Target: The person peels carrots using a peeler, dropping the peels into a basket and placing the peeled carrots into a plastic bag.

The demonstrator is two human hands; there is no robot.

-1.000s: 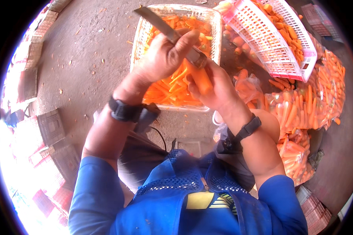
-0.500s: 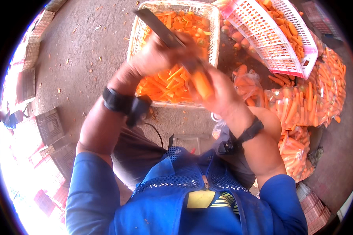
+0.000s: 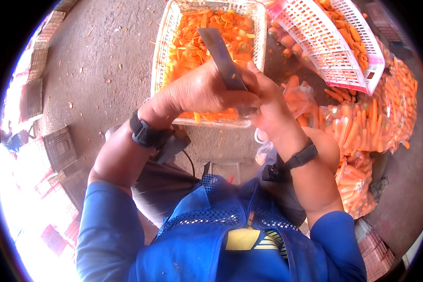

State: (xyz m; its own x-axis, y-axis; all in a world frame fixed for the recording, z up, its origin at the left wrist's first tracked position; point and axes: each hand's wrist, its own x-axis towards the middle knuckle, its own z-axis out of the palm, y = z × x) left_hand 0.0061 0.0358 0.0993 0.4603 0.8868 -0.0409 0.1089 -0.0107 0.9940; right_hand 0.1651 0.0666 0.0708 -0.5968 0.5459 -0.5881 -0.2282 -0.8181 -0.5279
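My left hand (image 3: 199, 94) is closed round a knife, its broad grey blade (image 3: 216, 49) slanting up and left over the basket. Close against it, my right hand (image 3: 270, 105) is curled shut; the carrot it held a moment ago is hidden behind the fingers. A bit of metal shows below my left thumb, between the two hands. Under them stands a white plastic basket (image 3: 159, 66) with orange carrot peelings and cut pieces (image 3: 211, 26).
A white and pink crate (image 3: 305, 40) of carrots (image 3: 348, 35) stands tilted at the far right. Below it lie clear bags of carrots (image 3: 352, 127). Stacked boxes (image 3: 58, 149) line the left side of the concrete floor (image 3: 87, 70).
My left hand has come down and right with the knife, whose blade now stands steeper. My right hand has turned, and the carrot has gone from sight.
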